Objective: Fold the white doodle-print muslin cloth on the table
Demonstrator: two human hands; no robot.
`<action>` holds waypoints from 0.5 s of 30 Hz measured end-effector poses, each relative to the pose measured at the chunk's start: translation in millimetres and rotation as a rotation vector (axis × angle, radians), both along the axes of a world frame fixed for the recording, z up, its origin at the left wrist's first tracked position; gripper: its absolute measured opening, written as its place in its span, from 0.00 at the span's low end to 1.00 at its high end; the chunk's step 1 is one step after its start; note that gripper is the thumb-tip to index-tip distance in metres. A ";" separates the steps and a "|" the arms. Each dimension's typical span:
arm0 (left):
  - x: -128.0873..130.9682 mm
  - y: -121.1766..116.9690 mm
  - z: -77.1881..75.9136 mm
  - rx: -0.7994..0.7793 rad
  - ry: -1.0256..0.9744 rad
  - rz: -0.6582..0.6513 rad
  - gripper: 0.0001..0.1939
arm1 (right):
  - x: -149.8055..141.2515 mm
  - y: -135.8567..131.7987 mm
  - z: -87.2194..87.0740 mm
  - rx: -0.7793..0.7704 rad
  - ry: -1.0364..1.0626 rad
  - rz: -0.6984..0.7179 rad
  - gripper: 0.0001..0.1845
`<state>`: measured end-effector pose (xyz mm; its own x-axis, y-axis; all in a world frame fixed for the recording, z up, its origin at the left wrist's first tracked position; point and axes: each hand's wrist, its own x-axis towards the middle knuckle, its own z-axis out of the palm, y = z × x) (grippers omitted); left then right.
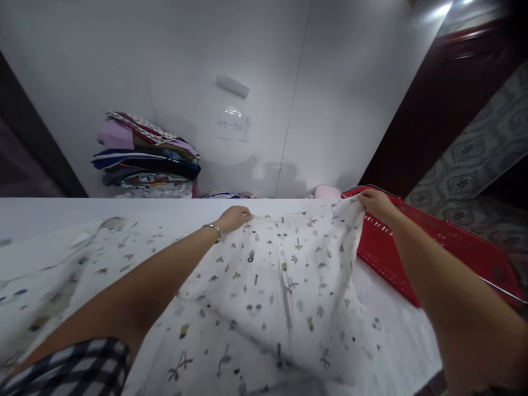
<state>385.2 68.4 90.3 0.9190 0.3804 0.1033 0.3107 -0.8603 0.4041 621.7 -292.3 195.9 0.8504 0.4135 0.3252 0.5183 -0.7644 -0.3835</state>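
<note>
A thin white cloth [284, 258] with small printed leaves, cherries and sunglasses is stretched between my two hands. My left hand [234, 220], with a silver bracelet at the wrist, is closed on its upper left edge. The upper right corner is pinched by my right hand [373, 202], next to a red basket. From my hands the raised part slopes down toward me. More of the same print lies spread on the white table below and to the left, partly behind my left forearm.
A stack of folded clothes [148, 159] stands at the back left against a white wall. The red plastic basket [445, 242] occupies the right side, beside a pink item [327, 191]. A handwritten paper [232, 125] is stuck on the wall.
</note>
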 end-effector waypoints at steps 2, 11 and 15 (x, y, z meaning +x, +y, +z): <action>16.5 -1.3 -24.0 0.044 0.110 0.035 0.15 | 16.5 17.2 -33.1 -0.113 0.017 -0.018 0.11; 52.0 -1.0 -98.0 0.148 0.217 0.133 0.14 | 62.2 80.4 -117.9 -0.092 0.087 -0.123 0.13; 60.6 -0.6 -106.0 0.184 0.189 0.169 0.15 | 91.7 100.2 -138.6 0.050 0.143 -0.118 0.13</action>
